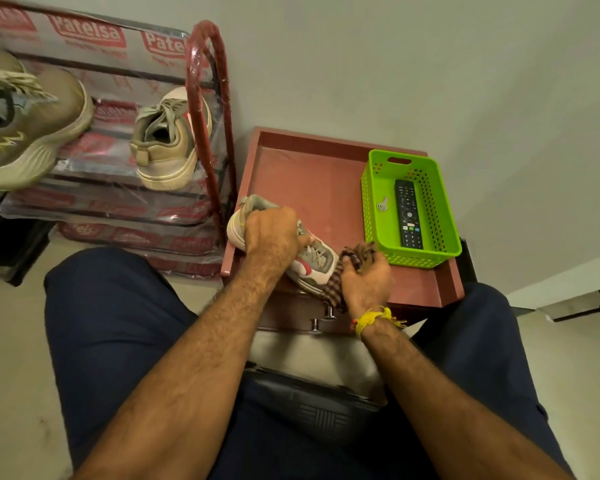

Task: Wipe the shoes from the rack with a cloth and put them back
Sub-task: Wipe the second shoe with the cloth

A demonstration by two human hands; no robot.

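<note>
Nearest the camera are the person's knees in dark blue trousers (111, 327), with a black ribbed object (312, 407) lying between them; what it is cannot be told.

At the far left a large olive sneaker (32, 133) with a pale sole rests on the shoe rack (208, 98), whose shelves are covered in clear plastic with red print. Further right on the same rack, just beside its red tube frame, sits a beige sneaker (168, 143), heel toward the camera.

Right of the rack stands a reddish-brown side table (312, 168) with a raised rim and metal drawer knobs (321, 318) on its near face. At its near left corner the left hand (274, 237) grasps a grey-and-white sneaker (317, 263) with red accents from above, fingers curled over its collar; the toe points right and near. The right hand (366, 278), a yellow thread (374, 317) tied at its wrist, clutches a brown checked cloth (352, 263) pressed against the sneaker's toe.

Far right on the table sits a green perforated basket (444, 209) containing a black remote control (407, 213) and a small pale item too small to identify.
</note>
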